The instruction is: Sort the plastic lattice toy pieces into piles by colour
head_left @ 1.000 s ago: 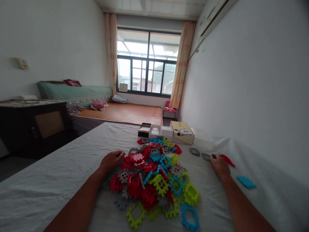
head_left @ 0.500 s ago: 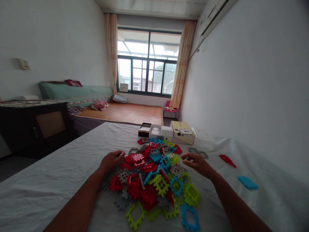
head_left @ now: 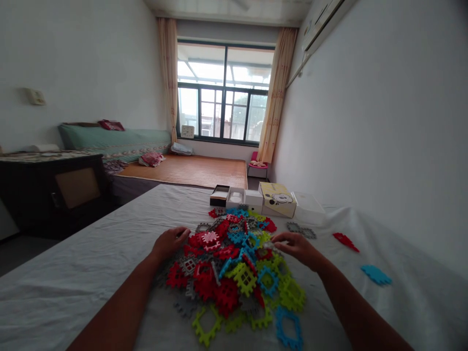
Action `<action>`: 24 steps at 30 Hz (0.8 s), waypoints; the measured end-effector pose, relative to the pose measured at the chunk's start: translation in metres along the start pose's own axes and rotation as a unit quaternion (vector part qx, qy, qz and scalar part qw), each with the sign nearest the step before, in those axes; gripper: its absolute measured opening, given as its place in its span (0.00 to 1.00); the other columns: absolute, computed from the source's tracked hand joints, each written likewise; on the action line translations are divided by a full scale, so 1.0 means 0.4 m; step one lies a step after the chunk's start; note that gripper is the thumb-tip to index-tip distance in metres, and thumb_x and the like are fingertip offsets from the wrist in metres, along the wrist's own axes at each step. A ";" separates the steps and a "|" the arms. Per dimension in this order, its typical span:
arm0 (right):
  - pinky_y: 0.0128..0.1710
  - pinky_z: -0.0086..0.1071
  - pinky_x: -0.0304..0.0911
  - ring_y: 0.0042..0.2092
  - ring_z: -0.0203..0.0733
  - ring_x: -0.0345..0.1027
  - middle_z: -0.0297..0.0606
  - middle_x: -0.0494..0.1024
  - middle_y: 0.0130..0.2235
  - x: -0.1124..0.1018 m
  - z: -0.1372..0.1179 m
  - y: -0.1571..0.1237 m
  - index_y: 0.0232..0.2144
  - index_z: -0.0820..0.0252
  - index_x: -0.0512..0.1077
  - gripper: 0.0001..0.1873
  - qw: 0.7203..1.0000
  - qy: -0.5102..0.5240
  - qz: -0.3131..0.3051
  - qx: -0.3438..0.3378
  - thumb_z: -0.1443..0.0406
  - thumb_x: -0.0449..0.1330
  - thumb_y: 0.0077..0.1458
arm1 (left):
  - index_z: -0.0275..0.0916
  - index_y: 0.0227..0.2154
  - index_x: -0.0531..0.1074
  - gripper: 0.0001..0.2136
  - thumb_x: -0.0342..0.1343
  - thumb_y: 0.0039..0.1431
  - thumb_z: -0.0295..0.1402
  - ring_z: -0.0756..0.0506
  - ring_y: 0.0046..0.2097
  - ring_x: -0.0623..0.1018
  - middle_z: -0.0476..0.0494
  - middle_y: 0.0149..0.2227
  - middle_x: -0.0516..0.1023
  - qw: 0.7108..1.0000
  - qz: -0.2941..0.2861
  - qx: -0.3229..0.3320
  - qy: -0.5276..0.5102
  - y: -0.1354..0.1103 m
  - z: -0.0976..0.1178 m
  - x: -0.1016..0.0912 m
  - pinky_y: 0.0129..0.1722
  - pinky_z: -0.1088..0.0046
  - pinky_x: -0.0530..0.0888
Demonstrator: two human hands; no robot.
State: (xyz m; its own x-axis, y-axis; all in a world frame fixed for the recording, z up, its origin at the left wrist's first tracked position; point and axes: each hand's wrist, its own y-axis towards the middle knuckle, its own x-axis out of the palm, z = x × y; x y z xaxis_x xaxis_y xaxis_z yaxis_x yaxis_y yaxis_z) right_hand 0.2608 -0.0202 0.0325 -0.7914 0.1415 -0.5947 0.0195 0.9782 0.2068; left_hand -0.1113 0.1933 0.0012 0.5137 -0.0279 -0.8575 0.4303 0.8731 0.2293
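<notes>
Plastic tiles (head_left: 234,265) lie heaped between my hands; left hand (head_left: 168,242) rests curled on their edge, grip unclear; right hand (head_left: 297,247) spreads its fingers over them.

Both forearms bare, stretched forward, converging toward the middle. Left hand (head_left: 168,242) palm down, fingers curled under, knuckles up; whether it grips anything is unclear. Right hand (head_left: 298,247) palm down, wrist bent inward, fingers loosely spread and pointing left, not closed.
</notes>
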 end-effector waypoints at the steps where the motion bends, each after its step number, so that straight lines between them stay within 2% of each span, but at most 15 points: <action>1: 0.41 0.32 0.63 0.42 0.43 0.68 0.39 0.76 0.40 -0.016 0.022 0.002 0.35 0.59 0.73 0.20 0.999 -0.001 0.044 0.008 0.50 0.56 0.49 | 0.44 0.35 0.76 0.18 0.43 0.55 0.45 0.45 0.39 0.76 0.48 0.37 0.80 1.000 0.002 0.003 0.002 0.000 -0.001 0.001 0.38 0.77 0.66; 4: 0.42 0.35 0.62 0.40 0.44 0.69 0.40 0.77 0.38 -0.072 0.125 -0.003 0.34 0.59 0.73 0.21 0.973 -0.089 0.206 0.062 0.49 0.54 0.49 | 0.44 0.35 0.76 0.18 0.43 0.55 0.46 0.45 0.38 0.76 0.48 0.37 0.80 1.000 0.008 0.011 0.004 0.002 -0.006 0.005 0.37 0.77 0.66; 7: 0.42 0.38 0.62 0.39 0.47 0.69 0.43 0.77 0.37 -0.125 0.251 -0.021 0.33 0.60 0.72 0.21 0.905 -0.225 0.336 0.132 0.49 0.53 0.48 | 0.44 0.36 0.76 0.19 0.43 0.55 0.46 0.45 0.39 0.76 0.47 0.37 0.80 1.000 0.012 0.015 0.005 0.002 -0.010 0.007 0.37 0.77 0.66; 9: 0.42 0.39 0.61 0.39 0.49 0.69 0.47 0.76 0.38 -0.149 0.321 -0.034 0.34 0.63 0.72 0.22 0.868 -0.279 0.378 0.161 0.51 0.52 0.48 | 0.44 0.35 0.76 0.19 0.42 0.55 0.46 0.45 0.39 0.76 0.47 0.37 0.80 1.000 0.013 0.016 0.009 0.002 -0.010 0.007 0.37 0.77 0.66; 11: 0.44 0.40 0.61 0.41 0.50 0.68 0.50 0.76 0.39 -0.158 0.366 -0.043 0.36 0.65 0.72 0.23 0.860 -0.310 0.366 0.176 0.52 0.51 0.49 | 0.44 0.35 0.76 0.19 0.42 0.55 0.46 0.45 0.39 0.76 0.47 0.37 0.80 1.000 0.011 0.017 0.013 0.002 -0.009 0.006 0.37 0.78 0.66; 14: 0.47 0.39 0.59 0.44 0.50 0.68 0.49 0.75 0.42 -0.153 0.393 -0.043 0.38 0.65 0.71 0.21 0.876 -0.333 0.303 0.172 0.56 0.51 0.48 | 0.44 0.35 0.75 0.19 0.42 0.55 0.46 0.46 0.39 0.76 0.48 0.37 0.80 1.000 0.009 0.014 0.014 0.001 -0.008 0.005 0.38 0.78 0.66; 18: 0.51 0.38 0.57 0.49 0.47 0.65 0.44 0.73 0.47 -0.138 0.396 -0.034 0.41 0.60 0.70 0.19 0.886 -0.336 0.279 0.157 0.60 0.50 0.48 | 0.45 0.36 0.75 0.18 0.42 0.55 0.46 0.46 0.39 0.76 0.48 0.37 0.80 1.000 0.008 0.015 0.011 0.001 -0.011 0.007 0.38 0.77 0.66; 22: 0.53 0.38 0.55 0.53 0.46 0.61 0.43 0.69 0.51 -0.126 0.391 -0.030 0.45 0.59 0.69 0.21 0.893 -0.343 0.252 0.145 0.60 0.51 0.47 | 0.44 0.36 0.75 0.19 0.43 0.55 0.46 0.45 0.39 0.76 0.47 0.37 0.79 1.000 0.004 0.012 0.005 0.000 -0.010 0.006 0.38 0.77 0.67; 24: 0.54 0.41 0.54 0.55 0.47 0.58 0.44 0.68 0.52 -0.116 0.369 -0.026 0.45 0.59 0.68 0.22 0.885 -0.360 0.259 0.142 0.60 0.52 0.47 | 0.44 0.36 0.75 0.19 0.43 0.55 0.46 0.45 0.39 0.76 0.47 0.37 0.79 1.000 0.001 0.010 0.001 -0.001 -0.008 0.004 0.38 0.76 0.67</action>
State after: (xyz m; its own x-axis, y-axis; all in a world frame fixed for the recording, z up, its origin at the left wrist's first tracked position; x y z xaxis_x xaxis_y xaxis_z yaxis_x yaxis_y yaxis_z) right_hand 0.3873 -0.0146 -0.0568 -0.0395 0.5427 -0.8390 0.5002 0.7376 0.4536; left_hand -0.1130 0.1946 -0.0019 0.5137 -0.0257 -0.8576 0.4444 0.8630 0.2403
